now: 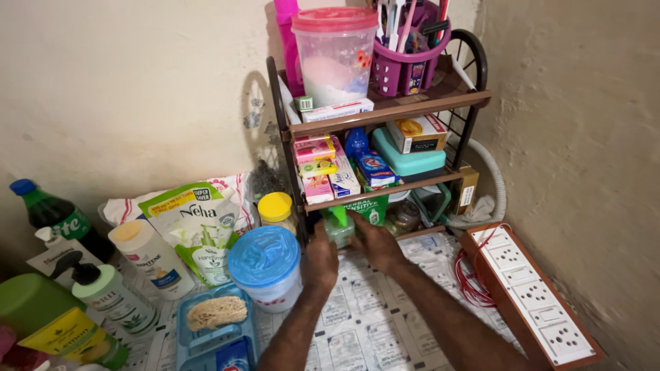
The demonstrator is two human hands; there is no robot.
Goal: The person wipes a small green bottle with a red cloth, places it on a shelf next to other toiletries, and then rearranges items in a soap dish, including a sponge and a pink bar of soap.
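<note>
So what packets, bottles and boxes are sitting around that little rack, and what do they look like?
Refill pouch: left of rack, against the wall, white and green.
Lotion bottle: beside the pouch, white with a tan cap.
Dark green bottle: far left, blue cap.
Pump bottle: front left, pale green.
Carton: middle shelf, white and orange.
Green bottle: bottom shelf, between left hand and right hand.

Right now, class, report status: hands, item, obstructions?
Left hand and right hand both on green pump bottle, bottom shelf of rack. Blue-lidded tub close beside left hand.
</note>
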